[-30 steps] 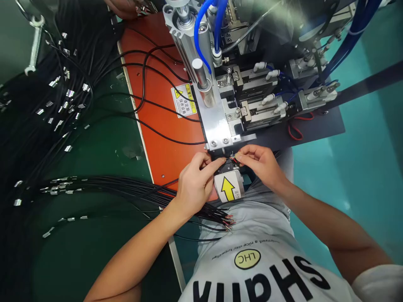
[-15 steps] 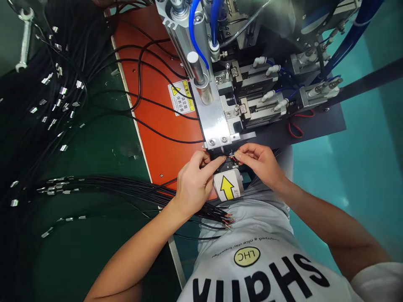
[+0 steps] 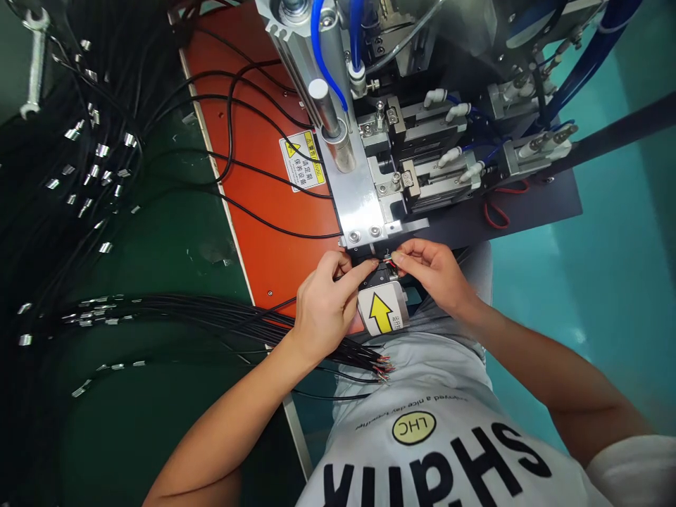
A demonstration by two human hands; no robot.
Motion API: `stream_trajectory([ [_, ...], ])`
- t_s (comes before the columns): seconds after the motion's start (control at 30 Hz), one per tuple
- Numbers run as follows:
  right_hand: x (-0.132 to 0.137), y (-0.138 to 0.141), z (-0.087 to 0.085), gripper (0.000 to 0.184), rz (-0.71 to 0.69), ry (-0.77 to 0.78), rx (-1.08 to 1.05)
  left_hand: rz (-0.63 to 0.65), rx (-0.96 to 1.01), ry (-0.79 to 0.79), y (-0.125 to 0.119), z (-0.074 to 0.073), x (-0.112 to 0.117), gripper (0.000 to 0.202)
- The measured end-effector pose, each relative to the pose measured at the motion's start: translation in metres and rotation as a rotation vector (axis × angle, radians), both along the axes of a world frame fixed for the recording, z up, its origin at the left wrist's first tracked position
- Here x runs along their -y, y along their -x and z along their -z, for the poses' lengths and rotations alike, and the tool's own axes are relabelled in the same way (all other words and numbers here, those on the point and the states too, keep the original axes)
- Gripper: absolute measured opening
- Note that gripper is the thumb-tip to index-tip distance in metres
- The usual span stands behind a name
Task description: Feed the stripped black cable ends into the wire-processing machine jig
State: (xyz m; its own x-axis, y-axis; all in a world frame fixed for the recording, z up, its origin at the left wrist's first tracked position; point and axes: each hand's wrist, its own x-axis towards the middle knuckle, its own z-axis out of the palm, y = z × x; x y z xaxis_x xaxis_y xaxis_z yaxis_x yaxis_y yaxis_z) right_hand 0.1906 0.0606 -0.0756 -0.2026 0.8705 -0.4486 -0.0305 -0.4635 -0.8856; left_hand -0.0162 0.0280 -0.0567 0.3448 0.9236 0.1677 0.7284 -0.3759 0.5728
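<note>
My left hand is closed, thumb and forefinger pinching a black cable that the fingers mostly hide. At its fingertips, thin coloured wires fan out from the cable's end. My right hand pinches these wires from the other side, red showing among them. Both hands work at the front of the machine's metal plate, just above a white label with a yellow arrow. A bundle of black cables runs beneath my left forearm, its stripped ends near my shirt.
Several black cables cross the orange base plate into the machine. More cables with shiny metal ends lie on the green table at left, near a wrench. Red-handled scissors lie behind my right hand.
Both hands stay almost in place, with the right fingertips shifting slightly at the wires. The whole view has moved a little.
</note>
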Motion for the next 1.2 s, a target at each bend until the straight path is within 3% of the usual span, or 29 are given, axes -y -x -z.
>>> stream_trajectory([
  [0.47,0.0006,-0.0021,0.0041,0.025,-0.035,-0.042,0.029,0.004,-0.023,-0.003,0.0006,-0.0003,-0.0004,0.036],
  [0.87,0.0060,-0.0006,0.0037,0.016,-0.030,-0.261,0.282,0.028,-0.153,-0.057,-0.0016,-0.0034,-0.0042,0.037],
  [1.07,0.0017,-0.0057,0.0017,0.022,-0.050,-0.140,0.123,0.012,-0.190,-0.084,-0.0029,-0.0033,-0.0037,0.035],
  [1.2,-0.0004,-0.0022,-0.0009,0.019,-0.019,-0.239,0.220,0.008,-0.183,-0.079,-0.0028,-0.0027,-0.0034,0.035],
])
